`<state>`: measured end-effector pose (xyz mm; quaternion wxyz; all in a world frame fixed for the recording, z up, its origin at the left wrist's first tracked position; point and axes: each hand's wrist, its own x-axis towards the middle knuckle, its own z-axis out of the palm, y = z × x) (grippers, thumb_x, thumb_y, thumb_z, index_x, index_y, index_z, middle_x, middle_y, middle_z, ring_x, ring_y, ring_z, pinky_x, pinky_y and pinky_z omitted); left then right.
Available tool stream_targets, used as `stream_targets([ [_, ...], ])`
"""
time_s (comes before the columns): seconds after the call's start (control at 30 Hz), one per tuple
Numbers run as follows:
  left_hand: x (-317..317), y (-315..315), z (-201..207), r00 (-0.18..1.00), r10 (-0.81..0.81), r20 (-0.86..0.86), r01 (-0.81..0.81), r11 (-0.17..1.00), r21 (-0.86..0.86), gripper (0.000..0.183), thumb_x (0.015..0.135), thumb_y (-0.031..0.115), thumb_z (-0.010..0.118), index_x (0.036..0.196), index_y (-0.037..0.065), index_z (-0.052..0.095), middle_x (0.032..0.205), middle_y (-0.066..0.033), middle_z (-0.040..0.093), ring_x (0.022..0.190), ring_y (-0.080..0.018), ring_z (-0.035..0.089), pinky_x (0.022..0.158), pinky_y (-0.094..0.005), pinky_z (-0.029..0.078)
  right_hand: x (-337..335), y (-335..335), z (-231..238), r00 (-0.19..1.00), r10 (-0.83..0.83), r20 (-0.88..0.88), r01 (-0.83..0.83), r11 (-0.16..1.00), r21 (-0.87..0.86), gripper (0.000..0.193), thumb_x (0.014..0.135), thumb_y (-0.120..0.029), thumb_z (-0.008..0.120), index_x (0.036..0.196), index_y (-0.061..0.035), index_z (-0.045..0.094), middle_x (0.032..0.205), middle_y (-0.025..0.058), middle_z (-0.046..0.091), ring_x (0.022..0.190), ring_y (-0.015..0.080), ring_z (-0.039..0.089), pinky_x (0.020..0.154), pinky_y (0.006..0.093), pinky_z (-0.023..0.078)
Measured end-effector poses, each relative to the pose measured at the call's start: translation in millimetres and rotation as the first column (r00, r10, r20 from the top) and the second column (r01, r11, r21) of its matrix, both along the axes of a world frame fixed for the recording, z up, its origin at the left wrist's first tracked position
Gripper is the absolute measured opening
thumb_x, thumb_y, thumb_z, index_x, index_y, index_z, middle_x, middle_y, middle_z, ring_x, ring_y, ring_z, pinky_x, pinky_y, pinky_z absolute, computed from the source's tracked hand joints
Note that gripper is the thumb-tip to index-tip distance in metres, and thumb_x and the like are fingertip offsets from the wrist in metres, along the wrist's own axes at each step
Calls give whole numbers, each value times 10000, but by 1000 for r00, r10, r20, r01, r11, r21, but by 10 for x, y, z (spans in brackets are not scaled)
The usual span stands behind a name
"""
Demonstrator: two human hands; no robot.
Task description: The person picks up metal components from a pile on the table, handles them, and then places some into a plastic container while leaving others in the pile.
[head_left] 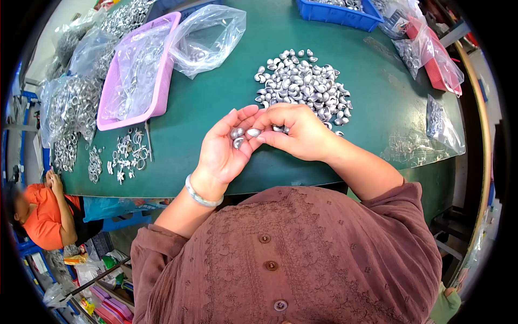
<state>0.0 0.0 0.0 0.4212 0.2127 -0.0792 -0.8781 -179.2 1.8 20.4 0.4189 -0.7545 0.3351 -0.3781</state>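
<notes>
Palm up, my left hand [218, 156] cups a few small silver shell-shaped metal pieces [237, 142], its fingers half curled. A pale bangle [197, 195] circles that wrist. My right hand [305, 135] meets it from the right, pinching one silver shell-shaped piece [253, 132] between thumb and fingertips. More of these pieces show under its curled fingers, partly hidden. Just beyond both hands, a loose heap of the same pieces [307, 83] lies on the green tabletop [216, 100].
At left stand a pink basket [159, 102] with bagged parts, clear bags of metal rings [73, 108] and loose ring-like parts [129, 154]. A blue tray [342, 16] and a red basket [440, 73] sit at the far right. A person in orange [46, 216] is at the left.
</notes>
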Motion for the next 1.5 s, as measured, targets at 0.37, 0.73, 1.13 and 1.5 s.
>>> stream_targets([
  [0.37, -72, 13, 141, 998, 32, -48, -34, 998, -48, 355, 908, 220, 380, 1100, -68, 459, 1104, -193, 512, 1031, -284, 505, 905, -384, 414, -108, -28, 102, 730, -149, 667, -400, 698, 594, 87, 777, -127, 612, 815, -66, 563, 727, 24, 578, 482, 50, 453, 380, 159, 303],
  [0.73, -104, -9, 101, 996, 54, 70, -50, 997, -64, 362, 904, 226, 390, 1126, -54, 448, 1113, -177, 513, 1024, -250, 508, 887, -344, 418, 79, 34, 0, 997, -57, 44, 51, 991, 126, 136, 755, -69, 601, 872, -1, 619, 805, 68, 619, 734, 162, 594, 667, 279, 475],
  [1.13, -125, 18, 127, 986, 9, 168, 3, 997, -71, 303, 892, 265, 437, 995, -8, 516, 927, -97, 575, 854, -197, 561, 758, -303, 455, 87, 41, -30, 966, -256, 44, 260, 942, -211, 53, 724, -59, 617, 774, -45, 605, 703, 78, 570, 621, 216, 567, 542, 295, 458],
  [1.5, -58, 122, 123, 820, 232, 523, 83, 857, -509, 121, 838, 110, 563, 938, 41, 553, 765, -15, 546, 522, -45, 416, 441, -158, 325, 37, 1, 1, 960, -204, 193, 230, 965, -125, 96, 748, -44, 626, 842, -29, 620, 715, 41, 554, 602, 112, 527, 511, 238, 422],
])
